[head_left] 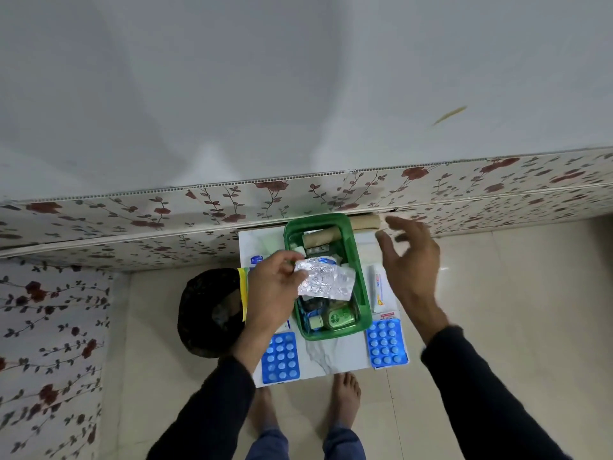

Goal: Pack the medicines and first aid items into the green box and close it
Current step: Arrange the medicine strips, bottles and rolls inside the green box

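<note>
The left hand (275,287) pinches a crumpled silver foil strip (326,280) of tablets by its near edge, thumb and fingers closed on it, and holds it flat just above the middle of the green box (361,277). Held that way, the strip can be dropped straight in without catching on the rim. The right hand (411,260) hangs open beside the box, fingers spread and slightly curled, gripping nothing; it points toward a brown paper roll (365,222) lying just beyond its fingertips, outside the far end of the box, so that roll looks like its likely next pick.

The box sits between the two hands on a small white table (331,356) pushed against a flowered bed. It is open, and no lid can be made out. Inside, under the left hand's strip, lie a green bottle (336,318) at the near end and another brown roll (320,239) at the far end, with smaller packets between them that are too blurred to tell apart.

Several things remain outside: one blue tablet sheet (280,358) below the left wrist, a second blue tablet sheet (386,341) near the right forearm, and a white tube box (378,288) lying alongside the box under the right palm. A dark bag (205,313) sits on the floor beyond the left hand. Packing seems roughly half done, with closing yet to come.
</note>
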